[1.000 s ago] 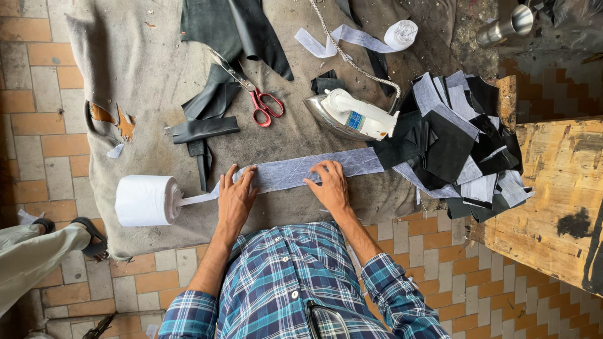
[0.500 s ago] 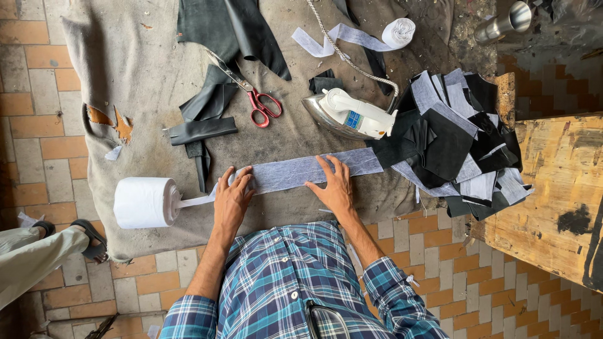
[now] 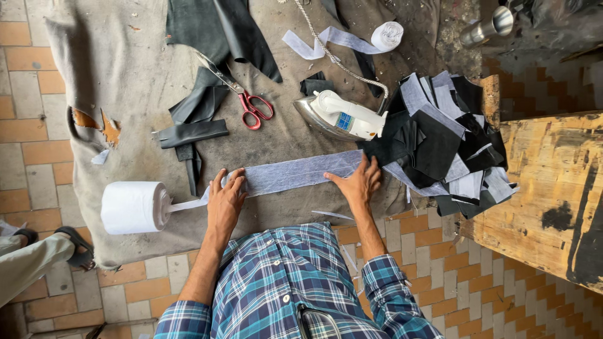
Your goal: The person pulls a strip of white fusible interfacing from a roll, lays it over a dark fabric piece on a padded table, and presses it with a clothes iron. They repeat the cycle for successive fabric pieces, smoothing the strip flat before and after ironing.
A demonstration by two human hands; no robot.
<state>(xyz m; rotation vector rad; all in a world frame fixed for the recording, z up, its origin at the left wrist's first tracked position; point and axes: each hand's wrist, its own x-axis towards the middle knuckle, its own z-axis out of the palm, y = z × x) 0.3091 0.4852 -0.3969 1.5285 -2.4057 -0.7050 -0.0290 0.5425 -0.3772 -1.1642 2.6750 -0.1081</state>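
A long pale grey strip of fabric interlining (image 3: 295, 174) is laid flat across a worn grey cloth work surface (image 3: 125, 75). It is pressed down at one end by the left hand (image 3: 225, 199), fingers spread and flat, nothing clasped, and at the other end by the right hand (image 3: 357, 183), likewise unclenched, palm down. The strip is fed from a white roll (image 3: 132, 207) lying just beside the left hand. A white and silver electric iron (image 3: 342, 116) is seen near the right hand, next to a heap of black and grey cut pieces (image 3: 446, 144). Red-handled scissors (image 3: 242, 94) are set beyond the strip, among black leather scraps (image 3: 195, 125)
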